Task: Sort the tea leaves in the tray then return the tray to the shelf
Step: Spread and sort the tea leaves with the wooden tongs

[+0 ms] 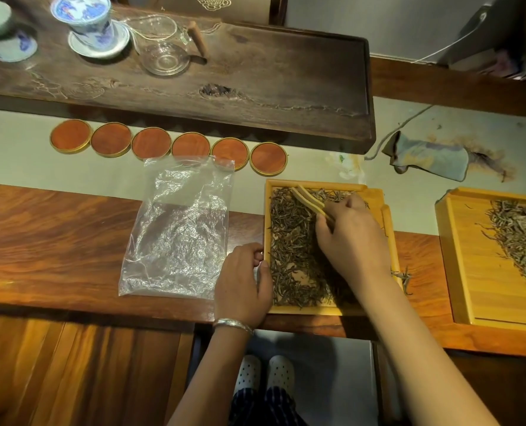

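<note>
your right hand (352, 238) pinches bamboo tweezers (312, 201) over the dry tea leaves (292, 256) in the tray (389, 229), at table centre, while your left hand (243, 287) curls closed on the tray's rim at nine o'clock. the leaves look light and brittle, likely to scatter; the stiff, light tray is best lifted level by opposite rims.

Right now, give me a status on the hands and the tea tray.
Left hand grips yellow wooden tray edge. Right hand holds bamboo tweezers over dark tea leaves. Nothing blocking.
</note>
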`<move>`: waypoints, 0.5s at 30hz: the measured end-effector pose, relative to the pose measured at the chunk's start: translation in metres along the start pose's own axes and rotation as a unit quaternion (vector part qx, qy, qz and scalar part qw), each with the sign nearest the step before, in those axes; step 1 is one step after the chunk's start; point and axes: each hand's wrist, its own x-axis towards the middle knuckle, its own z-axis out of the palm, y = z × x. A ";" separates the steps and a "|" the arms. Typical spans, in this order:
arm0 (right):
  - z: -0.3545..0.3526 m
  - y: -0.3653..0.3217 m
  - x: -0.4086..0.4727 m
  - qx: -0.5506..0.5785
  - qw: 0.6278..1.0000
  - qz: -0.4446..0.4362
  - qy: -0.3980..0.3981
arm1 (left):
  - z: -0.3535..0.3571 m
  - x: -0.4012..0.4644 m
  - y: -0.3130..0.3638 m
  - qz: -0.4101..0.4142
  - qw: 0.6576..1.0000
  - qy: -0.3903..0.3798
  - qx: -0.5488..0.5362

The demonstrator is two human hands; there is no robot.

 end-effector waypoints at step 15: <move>-0.002 -0.004 -0.027 0.021 0.998 -0.052 -0.009 | 0.001 0.000 0.000 -0.002 1.000 -0.003 0.001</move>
